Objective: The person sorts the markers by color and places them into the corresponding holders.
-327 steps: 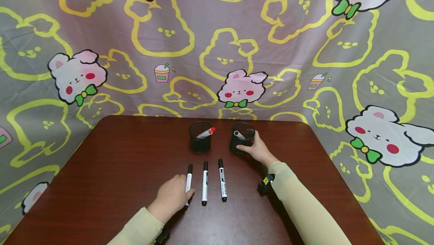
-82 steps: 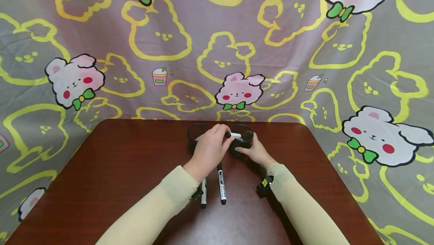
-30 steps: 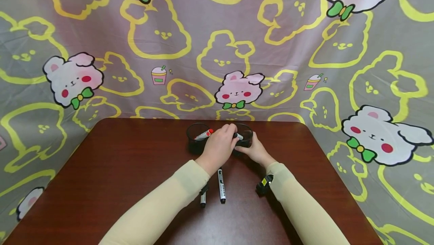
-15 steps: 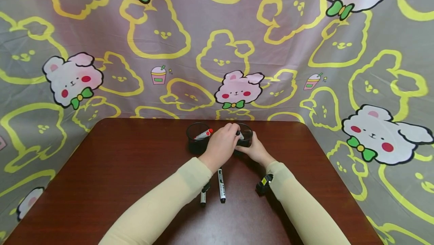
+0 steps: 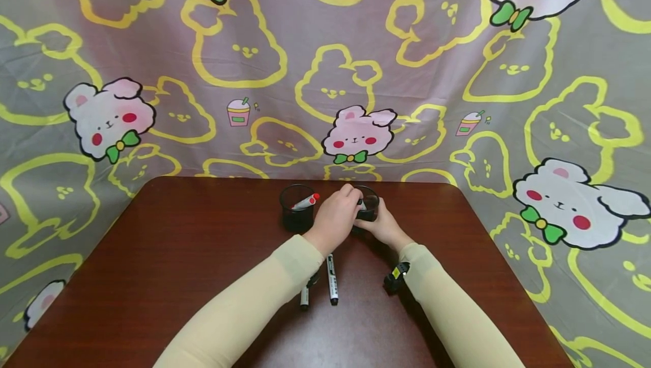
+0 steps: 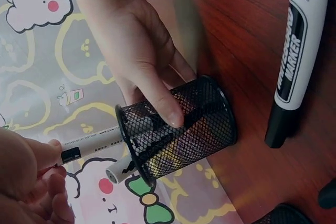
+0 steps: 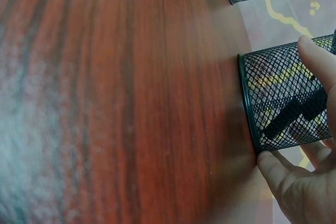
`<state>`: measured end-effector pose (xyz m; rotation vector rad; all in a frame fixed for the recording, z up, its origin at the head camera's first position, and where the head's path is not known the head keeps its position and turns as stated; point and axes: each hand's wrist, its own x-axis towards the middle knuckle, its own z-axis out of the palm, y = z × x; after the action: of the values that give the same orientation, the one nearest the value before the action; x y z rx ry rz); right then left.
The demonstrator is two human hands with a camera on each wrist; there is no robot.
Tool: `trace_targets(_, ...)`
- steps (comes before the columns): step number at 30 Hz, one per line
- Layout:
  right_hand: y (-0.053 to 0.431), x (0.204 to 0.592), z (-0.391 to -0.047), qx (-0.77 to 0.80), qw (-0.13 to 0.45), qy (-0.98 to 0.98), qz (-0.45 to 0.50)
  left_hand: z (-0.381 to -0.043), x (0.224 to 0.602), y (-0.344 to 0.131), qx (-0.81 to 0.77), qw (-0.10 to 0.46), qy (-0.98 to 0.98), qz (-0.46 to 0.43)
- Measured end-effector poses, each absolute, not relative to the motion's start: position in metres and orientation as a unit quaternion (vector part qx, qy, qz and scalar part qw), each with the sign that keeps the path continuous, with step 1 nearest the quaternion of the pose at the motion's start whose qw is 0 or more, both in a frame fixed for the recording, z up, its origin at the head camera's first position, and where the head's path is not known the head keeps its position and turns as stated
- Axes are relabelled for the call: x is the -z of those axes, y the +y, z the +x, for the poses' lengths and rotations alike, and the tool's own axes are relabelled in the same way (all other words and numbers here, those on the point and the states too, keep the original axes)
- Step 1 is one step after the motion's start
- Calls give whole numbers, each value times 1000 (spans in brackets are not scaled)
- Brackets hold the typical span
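Observation:
My left hand is over the right pen cup. In the left wrist view its thumb and fingers pinch the black-capped end of a white marker, whose other end is inside the cup. My right hand grips the side of this black mesh pen cup, thumb across the mesh. A second white marker leans inside, its end past the rim. The right wrist view shows the cup's base ring at the table, with dark marker ends visible through the mesh.
Left of my hands stands another mesh pen cup holding red-capped white markers. Two black-capped whiteboard markers lie on the table nearer me: one marker in full length, the other marker partly under my left forearm. A patterned curtain hangs behind.
My left hand has picked the leftmost marker off the table and carried it to the right cup. Lately it has shifted slightly right, the marker sinking lower in the cup. My right hand keeps its grip.

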<state>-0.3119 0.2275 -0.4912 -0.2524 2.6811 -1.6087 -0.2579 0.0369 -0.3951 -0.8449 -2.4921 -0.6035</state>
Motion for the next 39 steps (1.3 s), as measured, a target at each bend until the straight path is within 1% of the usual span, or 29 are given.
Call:
trace_targets(6, 229, 493, -313, 501, 2, 862, -76, -260, 399, 40, 212, 213, -905, -302)
trace_targets(12, 229, 494, -313, 501, 0, 862, -80, -264, 403, 43, 200, 218, -908, -298)
trace_targets(19, 229, 493, -312, 502, 9, 861, -79, -268, 408, 46, 196, 216, -909, -299)
trace_targets(29, 229, 492, -313, 497, 7, 865, -77, -271, 415, 49, 174, 232, -914, -284)
trace_targets(39, 228, 490, -311, 497, 4, 865, -71, -273, 418, 52, 169, 225, -920, -272)
